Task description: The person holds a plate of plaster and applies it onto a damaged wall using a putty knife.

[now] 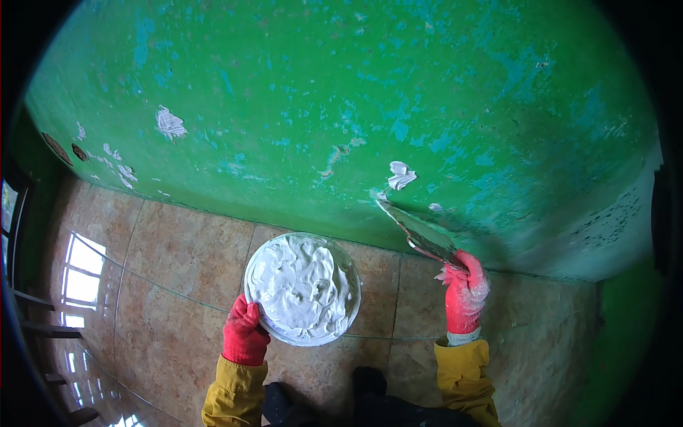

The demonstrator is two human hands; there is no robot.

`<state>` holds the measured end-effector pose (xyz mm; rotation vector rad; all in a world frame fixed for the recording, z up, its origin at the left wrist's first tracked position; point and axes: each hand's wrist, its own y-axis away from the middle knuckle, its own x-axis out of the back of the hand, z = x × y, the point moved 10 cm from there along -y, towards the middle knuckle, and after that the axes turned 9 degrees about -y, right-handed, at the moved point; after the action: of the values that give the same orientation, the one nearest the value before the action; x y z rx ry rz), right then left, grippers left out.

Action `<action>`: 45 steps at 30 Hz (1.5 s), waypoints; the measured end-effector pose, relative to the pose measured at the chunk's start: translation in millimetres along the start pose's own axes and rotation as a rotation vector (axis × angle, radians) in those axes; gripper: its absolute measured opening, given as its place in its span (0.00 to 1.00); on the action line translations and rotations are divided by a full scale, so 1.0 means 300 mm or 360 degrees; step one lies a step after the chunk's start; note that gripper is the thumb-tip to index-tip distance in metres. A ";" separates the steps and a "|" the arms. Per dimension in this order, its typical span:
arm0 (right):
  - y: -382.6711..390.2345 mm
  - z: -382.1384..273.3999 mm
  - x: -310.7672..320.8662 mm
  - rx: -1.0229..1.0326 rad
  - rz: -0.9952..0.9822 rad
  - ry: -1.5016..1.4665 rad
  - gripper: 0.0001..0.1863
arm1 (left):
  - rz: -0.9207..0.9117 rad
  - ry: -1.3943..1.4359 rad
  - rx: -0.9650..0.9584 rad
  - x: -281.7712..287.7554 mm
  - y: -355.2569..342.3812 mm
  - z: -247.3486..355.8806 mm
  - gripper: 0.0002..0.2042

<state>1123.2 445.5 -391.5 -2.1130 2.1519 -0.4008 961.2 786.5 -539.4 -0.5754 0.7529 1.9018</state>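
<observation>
My left hand (245,331), in a red glove with a yellow sleeve, grips the near rim of a round metal pan (353,274) filled with white putty (302,285). My right hand (464,292), also red-gloved, is closed on the handle of a wide putty knife (415,231). The blade slants up to the left and its tip meets the green wall (356,92) just below a fresh white putty dab (400,175). The pan hangs over the floor, left of the knife.
The green wall shows peeling patches and more white putty spots at the left (170,124). Glossy brown floor tiles (178,263) reflect a window at the far left. My dark shoes (370,384) stand at the bottom edge.
</observation>
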 end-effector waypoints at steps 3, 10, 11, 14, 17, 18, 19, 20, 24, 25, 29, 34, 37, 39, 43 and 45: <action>-0.013 -0.011 -0.003 0.0031 -0.0012 0.0024 0.16 | 0.0006 -0.0026 -0.0011 0.005 0.005 0.006 0.20; -0.026 -0.100 -0.014 0.0292 -0.0032 0.0186 0.15 | -0.0020 0.0030 0.0001 -0.021 0.003 0.015 0.20; -0.029 -0.112 -0.012 0.0267 0.0007 0.0146 0.15 | -0.0019 0.0029 0.0002 -0.019 0.003 0.015 0.20; -0.040 -0.144 -0.017 0.0279 0.0027 0.0131 0.15 | -0.0004 0.0014 0.0015 -0.008 0.007 0.012 0.20; -0.053 -0.184 -0.015 0.0305 0.0031 0.0151 0.15 | 0.0023 0.0020 0.0027 -0.001 0.010 0.008 0.18; -0.058 -0.193 -0.011 0.0293 0.0053 0.0144 0.15 | 0.0012 0.0013 0.0033 -0.003 0.010 0.008 0.18; -0.062 -0.199 -0.013 0.0294 0.0054 0.0145 0.15 | 0.0002 0.0006 0.0040 -0.005 0.010 0.006 0.17; -0.067 -0.204 -0.014 0.0288 0.0061 0.0122 0.15 | 0.0001 0.0007 0.0040 -0.007 0.010 0.007 0.17; -0.082 -0.222 -0.022 0.0158 0.0111 0.0050 0.14 | 0.0028 -0.0010 0.0053 0.002 0.012 0.007 0.16; -0.086 -0.238 -0.029 0.0156 0.0112 0.0052 0.14 | 0.0024 -0.0023 0.0051 0.004 0.012 0.006 0.16; -0.094 -0.267 -0.015 0.0159 0.0213 0.0100 0.13 | 0.0016 -0.0006 0.0073 0.006 0.010 0.001 0.17; -0.063 -0.293 0.002 0.0393 0.0250 0.0068 0.13 | 0.0014 0.0004 0.0051 -0.005 0.008 0.002 0.17; -0.040 -0.293 -0.012 0.0489 0.0163 -0.0078 0.14 | 0.0001 0.0024 0.0037 -0.001 0.008 0.001 0.17; -0.038 -0.284 -0.048 0.0456 0.0063 0.0203 0.15 | 0.0010 0.0019 0.0026 -0.003 0.009 0.008 0.17; -0.046 -0.258 -0.028 0.0478 0.0065 0.0147 0.14 | 0.0018 0.0035 0.0013 -0.021 0.010 0.016 0.17; -0.054 -0.255 -0.035 0.0484 0.0057 0.0160 0.14 | 0.0012 0.0030 0.0021 -0.010 0.010 0.011 0.17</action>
<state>1119.8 464.8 -315.1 -1.9218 2.0214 -0.7908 959.6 786.0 -534.3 -0.5836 0.7798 1.8997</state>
